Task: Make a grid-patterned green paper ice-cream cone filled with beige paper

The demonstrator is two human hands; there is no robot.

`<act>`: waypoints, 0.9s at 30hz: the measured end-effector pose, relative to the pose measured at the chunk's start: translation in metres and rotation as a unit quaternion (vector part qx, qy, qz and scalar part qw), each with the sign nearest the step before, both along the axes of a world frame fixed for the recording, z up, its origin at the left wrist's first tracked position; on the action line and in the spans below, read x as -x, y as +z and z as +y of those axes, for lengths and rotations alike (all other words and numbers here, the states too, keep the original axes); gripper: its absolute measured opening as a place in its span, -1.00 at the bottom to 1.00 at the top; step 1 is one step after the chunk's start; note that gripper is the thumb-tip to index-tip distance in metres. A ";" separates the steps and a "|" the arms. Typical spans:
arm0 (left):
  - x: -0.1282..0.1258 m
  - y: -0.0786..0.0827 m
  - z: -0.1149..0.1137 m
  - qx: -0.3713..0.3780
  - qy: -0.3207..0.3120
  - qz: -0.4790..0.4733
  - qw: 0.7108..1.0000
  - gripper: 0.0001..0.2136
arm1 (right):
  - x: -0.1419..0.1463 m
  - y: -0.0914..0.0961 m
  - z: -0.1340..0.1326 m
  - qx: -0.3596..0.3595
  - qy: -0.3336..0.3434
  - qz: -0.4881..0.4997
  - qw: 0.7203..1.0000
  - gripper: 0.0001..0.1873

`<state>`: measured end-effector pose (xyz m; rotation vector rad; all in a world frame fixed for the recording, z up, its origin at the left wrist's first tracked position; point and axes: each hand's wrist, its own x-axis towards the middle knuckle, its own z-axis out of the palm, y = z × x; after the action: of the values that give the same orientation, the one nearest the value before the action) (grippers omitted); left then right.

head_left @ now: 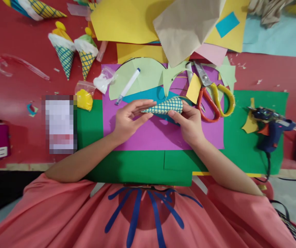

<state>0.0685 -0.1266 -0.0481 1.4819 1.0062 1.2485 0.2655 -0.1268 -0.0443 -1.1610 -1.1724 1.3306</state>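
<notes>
A paper cone, pale green with a blue criss-cross grid, lies sideways between my hands, its point to the left. At the wide end my right hand grips it, thumb on the near side and fingers behind. My left hand closes round the pointed tip, thumb below and fingers above. Under them is a purple sheet on green card. Just beyond the cone are a blue paper piece, a pale green paper shape and a white marker.
Scissors with red and yellow handles lie right of the cone. A glue gun with its cord is farther right. Two finished paper ice-cream cones, small bags of yellow clay and white clay, and a blurred phone are at left.
</notes>
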 end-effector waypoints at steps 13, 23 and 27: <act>0.002 -0.001 0.000 -0.045 0.037 0.042 0.997 -0.82 | 0.000 0.001 0.001 0.003 0.001 -0.001 1.000 -0.87; 0.000 0.002 0.004 -0.021 0.053 0.020 0.998 -0.89 | -0.002 0.000 -0.001 -0.055 0.022 -0.062 0.996 -0.77; 0.000 0.000 0.005 -0.025 0.031 0.036 0.999 -0.88 | -0.001 -0.001 -0.002 -0.048 0.018 -0.081 0.995 -0.82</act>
<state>0.0684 -0.1220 -0.0486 1.5534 1.0828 1.2795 0.2662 -0.1283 -0.0454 -1.1996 -1.3643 1.2108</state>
